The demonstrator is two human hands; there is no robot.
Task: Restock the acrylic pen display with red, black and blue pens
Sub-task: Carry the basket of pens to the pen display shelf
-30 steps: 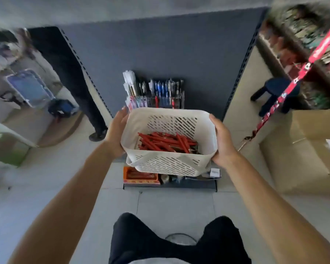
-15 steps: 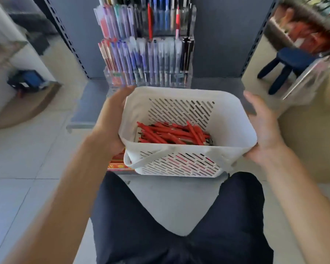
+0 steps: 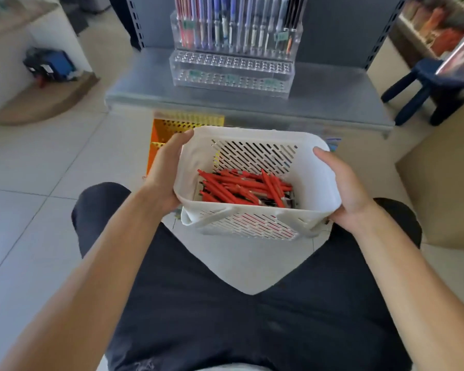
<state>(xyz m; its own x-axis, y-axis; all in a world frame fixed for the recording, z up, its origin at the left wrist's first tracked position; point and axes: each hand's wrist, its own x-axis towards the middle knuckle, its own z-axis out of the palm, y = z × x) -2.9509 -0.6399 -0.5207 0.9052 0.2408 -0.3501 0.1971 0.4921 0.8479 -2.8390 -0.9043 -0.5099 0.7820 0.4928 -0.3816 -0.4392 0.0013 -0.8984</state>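
A white slotted plastic basket (image 3: pixel 252 141) hangs low in front of my knees, with several red pens (image 3: pixel 241 187) and a few dark ones lying in its bottom. My left hand (image 3: pixel 164 172) grips the basket's left wall, thumb over the rim. My right hand (image 3: pixel 343 183) grips its right wall the same way. Beyond it, on a grey metal shelf (image 3: pixel 145 87), stands the clear acrylic pen display (image 3: pixel 231 73). Its upper tiers hold several upright pens; its two front rows of holes are bare.
An orange and yellow perforated bin (image 3: pixel 166 127) sits on the floor under the shelf edge, behind the basket. A dark blue stool (image 3: pixel 423 87) stands at the right by a cardboard box (image 3: pixel 445 167). At the left is a blue device (image 3: pixel 51 65) on a brown mat.
The basket has come down and nearer to my knees as I crouched before the shelf. The display's bare front rows have come into view. Both hands kept their grip.
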